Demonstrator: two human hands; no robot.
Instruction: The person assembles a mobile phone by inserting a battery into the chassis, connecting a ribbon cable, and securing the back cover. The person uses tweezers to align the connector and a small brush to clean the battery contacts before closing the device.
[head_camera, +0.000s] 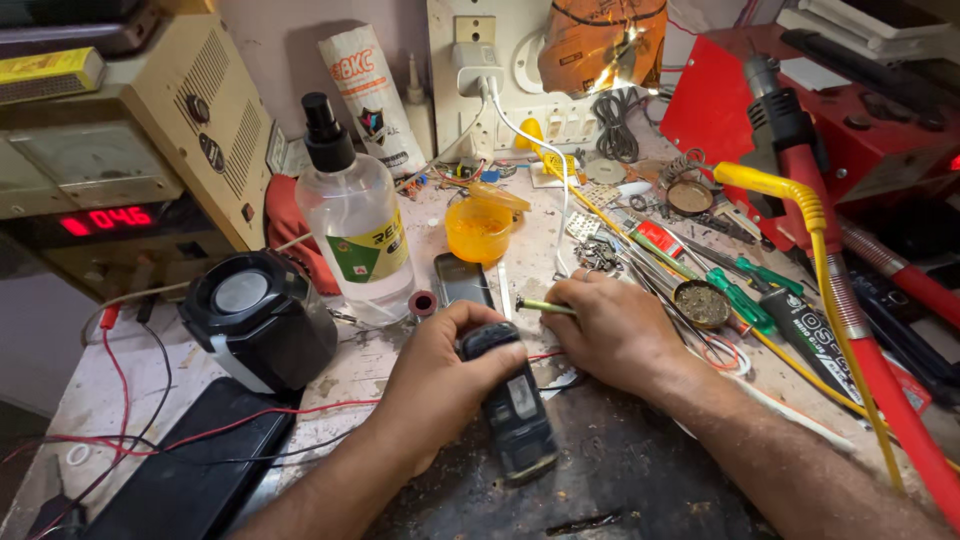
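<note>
Dark plastic marks the small handset (512, 405), which is gripped at its upper end by the left hand (440, 375), fingers curled shut around it. Its long axis is laid away from the person, tilted slightly leftward, on the stained worktop (400, 220). A slim yellow-green tool (545, 307) is pinched by the closed fingers of the right hand (610, 330), its tip pointed left just above the handset's top. A second dark phone (462, 280) is seen just beyond, beside a clear spray bottle (355, 230).
</note>
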